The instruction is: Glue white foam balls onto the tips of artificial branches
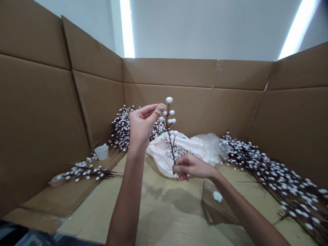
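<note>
On the desk (174, 218), a cardboard piece (208, 201) bearing 1 white blob (217, 196) lies beside the right forearm. Above, the right hand (191, 166) holds 1 near-upright white-berry branch (172, 132) by its lower stem. The left hand's (141, 124) fingers are pinched narrow by its upper berries; I cannot tell whether they grip any. Beyond are a white plastic bag (162, 162), then cardboard walls (169, 72).
</note>
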`<state>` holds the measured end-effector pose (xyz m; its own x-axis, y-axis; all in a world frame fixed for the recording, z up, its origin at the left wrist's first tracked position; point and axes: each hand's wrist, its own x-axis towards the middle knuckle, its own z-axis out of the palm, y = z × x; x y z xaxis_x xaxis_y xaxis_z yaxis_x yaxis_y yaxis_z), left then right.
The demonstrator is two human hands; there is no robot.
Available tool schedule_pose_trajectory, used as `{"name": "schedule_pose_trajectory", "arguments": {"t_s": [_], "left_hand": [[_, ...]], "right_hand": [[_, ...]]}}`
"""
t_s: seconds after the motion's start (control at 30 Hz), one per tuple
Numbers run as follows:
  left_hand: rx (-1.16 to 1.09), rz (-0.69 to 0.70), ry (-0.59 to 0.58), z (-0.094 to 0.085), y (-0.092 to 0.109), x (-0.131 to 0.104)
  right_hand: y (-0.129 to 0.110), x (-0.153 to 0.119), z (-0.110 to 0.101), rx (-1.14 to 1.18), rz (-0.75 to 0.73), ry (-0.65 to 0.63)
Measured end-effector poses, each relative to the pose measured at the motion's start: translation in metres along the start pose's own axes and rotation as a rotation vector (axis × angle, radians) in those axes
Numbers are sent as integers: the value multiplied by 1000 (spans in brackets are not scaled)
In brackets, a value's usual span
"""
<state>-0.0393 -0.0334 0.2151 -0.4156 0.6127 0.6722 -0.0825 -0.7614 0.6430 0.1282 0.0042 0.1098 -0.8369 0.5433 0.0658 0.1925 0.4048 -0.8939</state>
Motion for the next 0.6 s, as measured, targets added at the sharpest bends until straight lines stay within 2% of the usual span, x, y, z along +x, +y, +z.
{"name": "schedule_pose_trajectory", "arguments": {"t_s": [0.07, 0.17, 0.23, 0.3, 0.4, 0.6], "left_hand": [[-29, 3, 68, -17, -4, 13], [-61, 25, 251, -48, -2, 28], [-85, 42, 374, -68, 5, 32], [-108, 66, 444, -83, 12, 33], [-129, 83, 457, -95, 22, 30], [-117, 71, 443, -103, 35, 22]], "right_hand": [[-1, 2, 2, 16, -2, 83], [-2, 16, 2, 79, 9, 210], [-4, 34, 0, 112, 13, 277], [-9, 58, -5, 134, 0, 327], [-23, 103, -16, 136, 1, 405], [-49, 210, -38, 78, 71, 526]]}}
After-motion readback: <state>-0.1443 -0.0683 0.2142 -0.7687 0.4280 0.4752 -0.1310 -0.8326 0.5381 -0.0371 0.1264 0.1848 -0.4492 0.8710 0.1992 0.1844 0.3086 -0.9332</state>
